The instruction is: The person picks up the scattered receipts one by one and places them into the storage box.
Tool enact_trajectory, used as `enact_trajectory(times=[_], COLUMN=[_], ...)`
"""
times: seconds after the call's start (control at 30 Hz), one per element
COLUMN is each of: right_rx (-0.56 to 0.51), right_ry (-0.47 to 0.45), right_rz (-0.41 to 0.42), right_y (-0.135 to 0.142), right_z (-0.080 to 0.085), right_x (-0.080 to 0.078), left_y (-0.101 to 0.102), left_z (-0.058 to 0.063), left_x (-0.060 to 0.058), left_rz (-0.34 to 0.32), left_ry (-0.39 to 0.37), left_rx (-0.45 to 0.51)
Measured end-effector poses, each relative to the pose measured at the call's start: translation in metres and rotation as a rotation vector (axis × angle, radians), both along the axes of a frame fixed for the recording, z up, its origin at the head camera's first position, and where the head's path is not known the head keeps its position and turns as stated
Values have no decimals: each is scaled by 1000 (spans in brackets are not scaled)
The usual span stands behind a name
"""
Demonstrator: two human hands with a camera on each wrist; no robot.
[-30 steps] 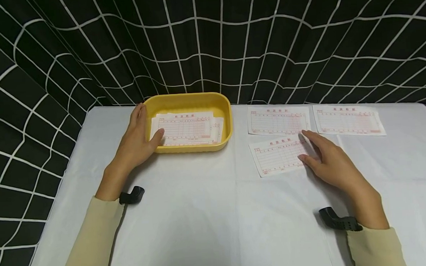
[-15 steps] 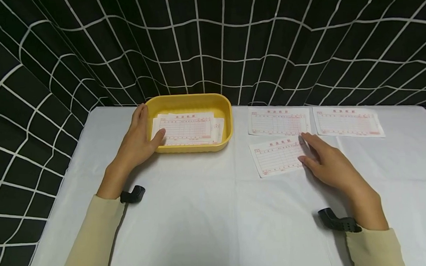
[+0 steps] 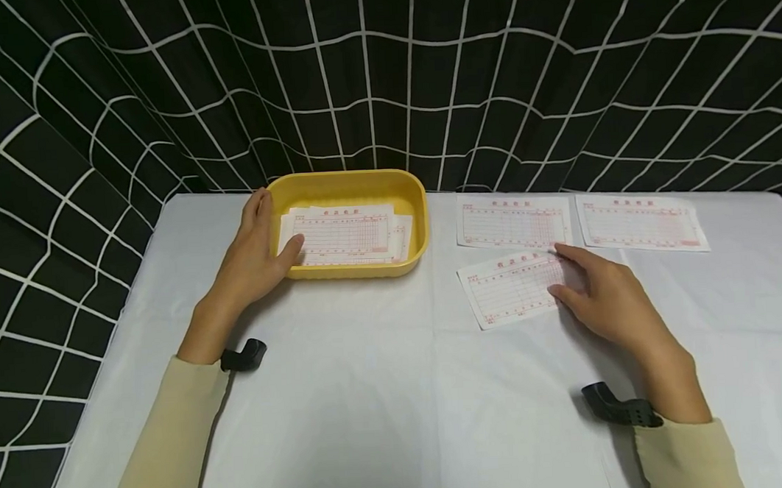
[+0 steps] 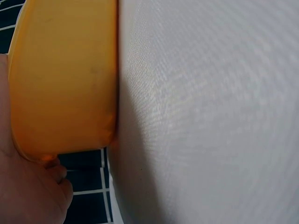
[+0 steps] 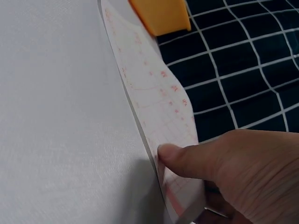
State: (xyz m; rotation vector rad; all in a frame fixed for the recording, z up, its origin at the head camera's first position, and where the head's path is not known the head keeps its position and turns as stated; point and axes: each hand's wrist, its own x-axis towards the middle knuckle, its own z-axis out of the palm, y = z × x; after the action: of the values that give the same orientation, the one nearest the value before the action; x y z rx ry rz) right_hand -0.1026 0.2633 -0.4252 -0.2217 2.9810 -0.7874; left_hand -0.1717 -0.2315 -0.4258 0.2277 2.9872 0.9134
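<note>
In the head view my left hand (image 3: 244, 263) grips the left end of a yellow plastic basket (image 3: 349, 272), its thumb over the front rim near the papers inside. The left wrist view shows the basket's wall (image 4: 65, 79) close up, with curled fingers at its end. My right hand (image 3: 609, 299) pinches the right edge of a receipt slip (image 3: 509, 289) printed with a red grid. In the right wrist view the thumb lies on top of that slip (image 5: 149, 93), which bends along its length; the fingers are mostly hidden beneath.
Several similar slips (image 3: 344, 232) lie stacked in the basket. Two more, a left slip (image 3: 512, 219) and a right slip (image 3: 642, 222), lie flat along the back of the white-covered table (image 3: 372, 392). Behind it hangs a black cloth (image 3: 382, 75) with white grid lines.
The slip in my right hand has shifted very slightly toward me, its near left corner a little lower. My left hand and the basket stay practically in place.
</note>
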Motion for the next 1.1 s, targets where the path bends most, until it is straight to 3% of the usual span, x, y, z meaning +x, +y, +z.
enact_trajectory(times=[0.2,0.4,0.93,1.1], right_rx=[-43,-44,-55,-60], right_ry=[39,-18,-80,-142], right_rz=[-42,-88,-114,-146], right_y=[-3,-4,4,8], right_z=[2,1,-4,0], right_x=[0,-1,-3,-6], left_y=[0,0,-2,-1], left_z=[0,0,0,0], left_x=[1,1,2,0], left_rz=[1,3,6,-3], left_ry=[3,-4,-8,5], left_rx=[1,1,-5,11])
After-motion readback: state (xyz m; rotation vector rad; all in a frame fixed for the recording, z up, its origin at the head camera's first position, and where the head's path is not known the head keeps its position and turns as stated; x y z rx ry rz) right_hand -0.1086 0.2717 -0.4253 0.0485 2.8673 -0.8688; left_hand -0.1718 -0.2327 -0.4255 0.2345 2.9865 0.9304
